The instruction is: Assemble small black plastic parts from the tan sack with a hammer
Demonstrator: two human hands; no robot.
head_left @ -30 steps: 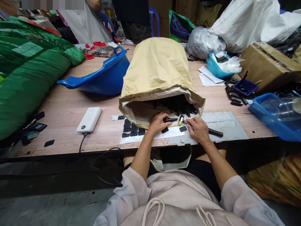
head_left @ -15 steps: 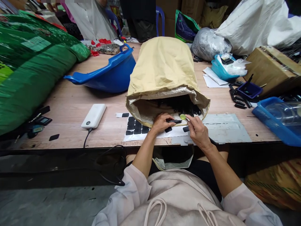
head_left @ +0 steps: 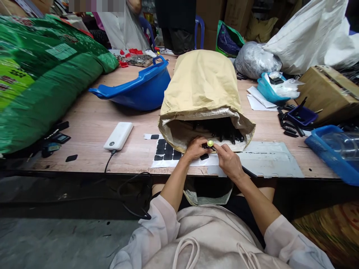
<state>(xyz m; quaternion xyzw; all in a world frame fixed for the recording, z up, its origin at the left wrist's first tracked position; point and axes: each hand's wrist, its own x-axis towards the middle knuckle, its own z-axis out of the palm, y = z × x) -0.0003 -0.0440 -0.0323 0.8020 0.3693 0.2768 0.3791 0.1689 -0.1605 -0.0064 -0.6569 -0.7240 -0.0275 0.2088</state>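
My left hand (head_left: 196, 148) is closed on a slim black piece (head_left: 206, 145), just in front of the open mouth of a cream sack (head_left: 206, 82). My right hand (head_left: 229, 160) pinches a small part with a round yellow-green end (head_left: 210, 143), brought against the black piece; whether the two are joined I cannot tell. Inside the sack lies a heap of black slim pieces (head_left: 227, 130). Under my hands is a white sheet of black rounded stickers (head_left: 168, 153), partly covered by the sack's lip. A black rod (head_left: 249, 172) lies by my right wrist.
A blue basin (head_left: 137, 89) and a white power bank (head_left: 119, 136) with a cable lie to the left, beside a big green bag (head_left: 64, 71). At right are a grey flat board (head_left: 272, 158), a purple tray (head_left: 301, 115), a blue tray (head_left: 322, 145) and a cardboard box (head_left: 331, 89). A person stands behind the table.
My right hand has moved left, bringing the yellow-green end from beside the black piece up to it. The whole view has shifted slightly.
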